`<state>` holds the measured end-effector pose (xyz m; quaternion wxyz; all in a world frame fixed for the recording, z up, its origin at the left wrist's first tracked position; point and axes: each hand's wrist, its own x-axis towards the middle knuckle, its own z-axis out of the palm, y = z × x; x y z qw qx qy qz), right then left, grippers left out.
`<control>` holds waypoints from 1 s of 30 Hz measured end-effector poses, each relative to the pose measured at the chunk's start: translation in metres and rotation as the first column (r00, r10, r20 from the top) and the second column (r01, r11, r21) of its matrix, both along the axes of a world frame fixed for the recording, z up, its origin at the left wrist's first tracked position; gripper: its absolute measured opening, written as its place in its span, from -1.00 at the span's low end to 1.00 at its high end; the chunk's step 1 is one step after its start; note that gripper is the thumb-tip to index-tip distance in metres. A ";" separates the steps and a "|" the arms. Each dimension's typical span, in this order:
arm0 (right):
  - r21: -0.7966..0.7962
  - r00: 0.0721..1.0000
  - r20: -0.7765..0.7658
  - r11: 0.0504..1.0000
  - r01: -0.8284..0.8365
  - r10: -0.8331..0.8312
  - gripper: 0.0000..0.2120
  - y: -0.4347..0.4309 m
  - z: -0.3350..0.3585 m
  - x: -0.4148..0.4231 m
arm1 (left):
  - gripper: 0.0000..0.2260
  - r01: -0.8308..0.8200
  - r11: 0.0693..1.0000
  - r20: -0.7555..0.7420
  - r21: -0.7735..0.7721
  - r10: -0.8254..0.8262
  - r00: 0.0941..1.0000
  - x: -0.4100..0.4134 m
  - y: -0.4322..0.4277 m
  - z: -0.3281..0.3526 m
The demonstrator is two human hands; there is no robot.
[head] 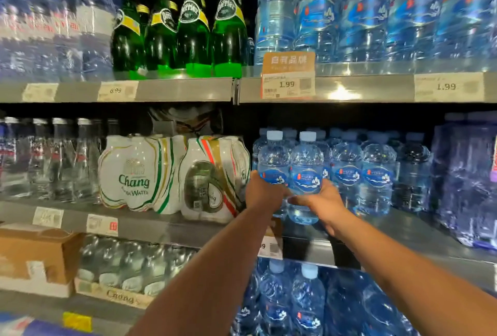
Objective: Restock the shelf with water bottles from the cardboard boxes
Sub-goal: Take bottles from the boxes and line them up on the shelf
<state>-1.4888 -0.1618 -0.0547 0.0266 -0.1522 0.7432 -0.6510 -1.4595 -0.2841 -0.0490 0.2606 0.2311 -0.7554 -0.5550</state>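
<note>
Hands: left hand grips one water bottle, right hand grips a second bottle. Both are upright, side by side, at the front of the middle shelf, just left of the stocked row. Whether they rest on it is unclear.
Step, as judged: placing.
Next move: slide both back level with the row, then let go.
Adjacent: Chang packs left; cardboard box lower left.

Two upright clear blue-labelled water bottles side by side at the middle shelf front edge.
</note>
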 end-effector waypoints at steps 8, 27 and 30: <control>0.026 1.000 -0.006 1.000 -0.016 0.016 -0.78 0.009 -0.010 -0.006 | -0.39 -0.146 0.945 0.011 -0.294 0.156 0.988 0.017 0.013 0.001; 0.242 0.964 -0.220 0.949 0.205 -0.152 -0.63 0.001 -0.022 -0.020 | -0.36 -0.423 0.768 -0.173 -0.480 0.390 0.905 0.017 0.023 -0.015; 0.254 0.964 -0.228 0.947 0.196 -0.138 -0.67 0.000 -0.024 -0.023 | -0.39 -0.433 0.762 -0.178 -0.482 0.399 0.899 0.015 0.023 -0.015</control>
